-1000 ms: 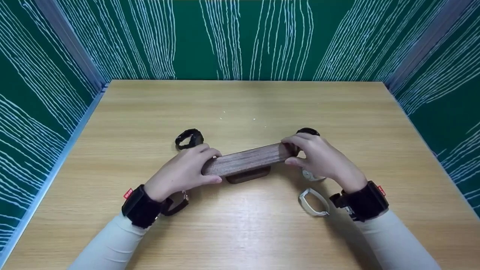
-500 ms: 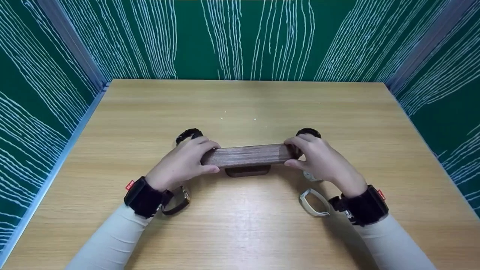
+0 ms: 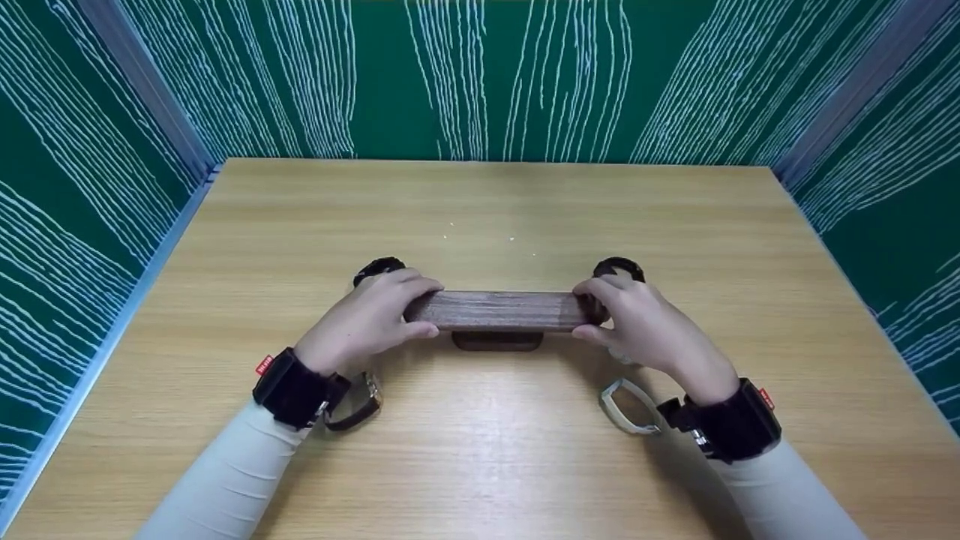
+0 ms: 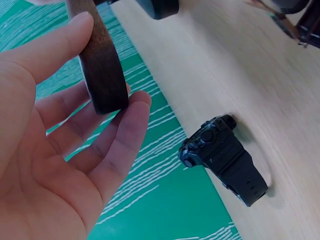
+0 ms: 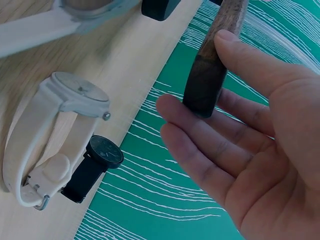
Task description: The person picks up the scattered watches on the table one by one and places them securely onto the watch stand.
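Note:
A dark brown wooden T-bar watch stand (image 3: 499, 310) lies crosswise in the middle of the head view. Below its bar shows the narrower dark base (image 3: 498, 341). My left hand (image 3: 367, 319) grips the bar's left end, thumb on the near side and fingers behind. At the opposite end my right hand (image 3: 645, 330) holds it the same way. In the left wrist view a black watch (image 4: 225, 157) is on the table beyond the fingers. A white watch (image 5: 80, 93) and a black watch (image 5: 97, 165) appear beside the right hand in its wrist view.
Nearer the front are a dark-strapped watch (image 3: 360, 409) by the left wrist and a light-banded watch (image 3: 628, 407) by the right. Small white specks dot the wooden table (image 3: 487, 465) behind the stand. Green walls with white lines (image 3: 405, 82) border the far edge and sides.
The stand has turned from a slant, right end farther back, to lying straight across. My left hand has moved slightly away with its end; both hands keep their hold.

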A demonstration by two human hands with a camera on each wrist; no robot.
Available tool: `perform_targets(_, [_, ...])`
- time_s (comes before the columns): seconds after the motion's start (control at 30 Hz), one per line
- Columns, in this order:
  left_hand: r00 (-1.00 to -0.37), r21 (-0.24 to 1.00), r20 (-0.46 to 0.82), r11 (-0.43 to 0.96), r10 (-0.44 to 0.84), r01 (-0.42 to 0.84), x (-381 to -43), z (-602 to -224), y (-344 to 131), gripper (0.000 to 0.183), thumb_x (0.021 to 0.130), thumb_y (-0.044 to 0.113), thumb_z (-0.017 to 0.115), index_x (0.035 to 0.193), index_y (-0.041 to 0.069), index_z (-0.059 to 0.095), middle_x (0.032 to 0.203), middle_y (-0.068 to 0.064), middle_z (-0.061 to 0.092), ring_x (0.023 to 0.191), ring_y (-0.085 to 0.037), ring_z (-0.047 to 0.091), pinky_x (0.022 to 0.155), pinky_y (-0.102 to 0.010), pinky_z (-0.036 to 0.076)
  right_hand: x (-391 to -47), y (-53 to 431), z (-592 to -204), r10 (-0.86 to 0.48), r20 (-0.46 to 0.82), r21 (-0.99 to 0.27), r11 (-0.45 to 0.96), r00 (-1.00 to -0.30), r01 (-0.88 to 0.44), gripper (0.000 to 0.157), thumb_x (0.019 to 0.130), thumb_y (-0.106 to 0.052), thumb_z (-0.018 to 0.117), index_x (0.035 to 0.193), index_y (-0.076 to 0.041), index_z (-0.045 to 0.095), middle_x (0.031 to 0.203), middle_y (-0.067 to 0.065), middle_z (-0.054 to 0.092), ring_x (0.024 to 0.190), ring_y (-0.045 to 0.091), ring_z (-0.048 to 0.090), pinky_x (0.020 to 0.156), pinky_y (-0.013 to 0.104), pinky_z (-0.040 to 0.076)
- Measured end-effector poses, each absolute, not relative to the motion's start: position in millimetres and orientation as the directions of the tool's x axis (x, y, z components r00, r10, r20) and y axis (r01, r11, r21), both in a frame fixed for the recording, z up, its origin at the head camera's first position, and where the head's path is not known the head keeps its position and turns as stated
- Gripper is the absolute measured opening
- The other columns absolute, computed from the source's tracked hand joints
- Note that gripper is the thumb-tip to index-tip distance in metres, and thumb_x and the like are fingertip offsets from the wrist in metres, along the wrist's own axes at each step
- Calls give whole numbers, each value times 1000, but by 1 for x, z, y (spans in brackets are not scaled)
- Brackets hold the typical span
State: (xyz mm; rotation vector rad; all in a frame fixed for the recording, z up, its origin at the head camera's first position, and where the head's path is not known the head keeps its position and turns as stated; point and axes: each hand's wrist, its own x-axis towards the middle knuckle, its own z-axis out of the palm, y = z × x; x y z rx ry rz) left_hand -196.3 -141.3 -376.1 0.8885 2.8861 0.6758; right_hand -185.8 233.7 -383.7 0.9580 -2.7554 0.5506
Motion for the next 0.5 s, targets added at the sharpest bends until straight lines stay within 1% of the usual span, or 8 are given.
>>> perform_targets(0.13, [-828,417,79,736,555,534,-196,-374,-141,57,93,33,85,142,12,66,136,-6,68,124,-24,62,109,-44,50,-183,234,-382,-557,259,-297,731,-789,-614,46,86,-16,91,122,0,68,102,9,67,89,23,61,76,40,56])
perform_targets(0.33, [-822,393,79,740,564,546,-196,-375,-141,56,92,34,85,141,15,67,133,-4,69,123,-24,61,108,-47,47,-182,235,-382,-557,248,-309,730,-792,-610,46,86,-15,91,123,0,68,104,11,69,86,23,62,74,40,55])
perform_targets(0.5, [-820,397,74,738,567,546,-196,-375,-142,58,91,35,86,141,14,67,134,-5,68,123,-25,61,108,-46,48,-182,236,-382,-560,240,-307,731,-793,-609,47,85,-15,92,123,-1,68,103,10,68,85,22,62,73,38,54])
